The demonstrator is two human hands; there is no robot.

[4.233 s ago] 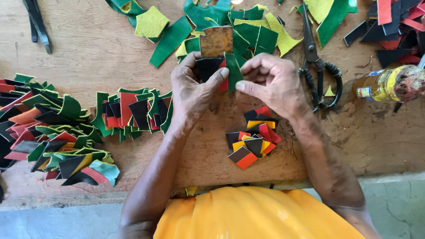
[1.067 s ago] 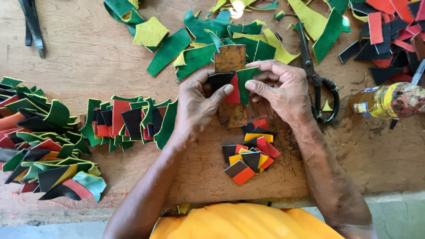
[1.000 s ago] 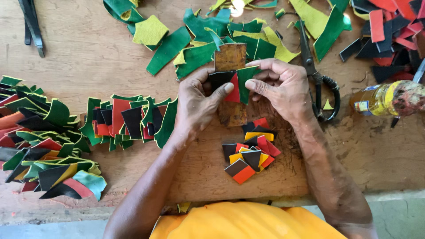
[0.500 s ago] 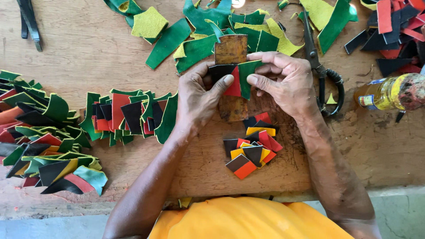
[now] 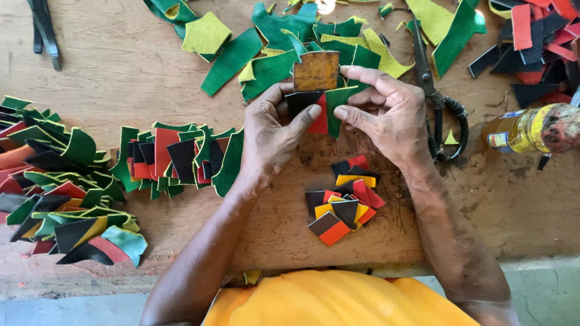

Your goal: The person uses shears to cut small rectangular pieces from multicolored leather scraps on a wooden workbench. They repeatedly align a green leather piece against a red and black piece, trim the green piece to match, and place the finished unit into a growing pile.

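Left hand: our left hand point(image 5: 272, 136) pinches the black edge of a small patch of black, red and green leather pieces point(image 5: 319, 108), thumb pressed on its face.
Right hand: our right hand point(image 5: 386, 111) pinches the same patch from the green side, thumb and forefinger closed on it.
Work piece location: we hold the patch just above the worn wooden workbench point(image 5: 103, 72), near its middle, directly below a brown square block point(image 5: 316, 71).
Near side: a small heap of finished black, red and yellow leather triangles point(image 5: 344, 202) lies between our forearms, near the patch but apart from it.
Left surroundings: a row of overlapping green, black and red leather cut-outs point(image 5: 181, 158) lies just beside our left wrist; a larger mixed pile of similar cut-outs point(image 5: 54, 187) fills the left edge.
Far side: loose green and yellow-green leather scraps point(image 5: 266, 48) spread behind the block.
Right surroundings: black-handled scissors point(image 5: 438, 102) lie just beside our right hand; red and black leather strips point(image 5: 531, 42) occupy the far right corner.
Container: a yellow bottle lying on its side point(image 5: 531, 128), well apart from the patch; we cannot tell its contents.
Far left: a dark metal tool point(image 5: 45, 30).
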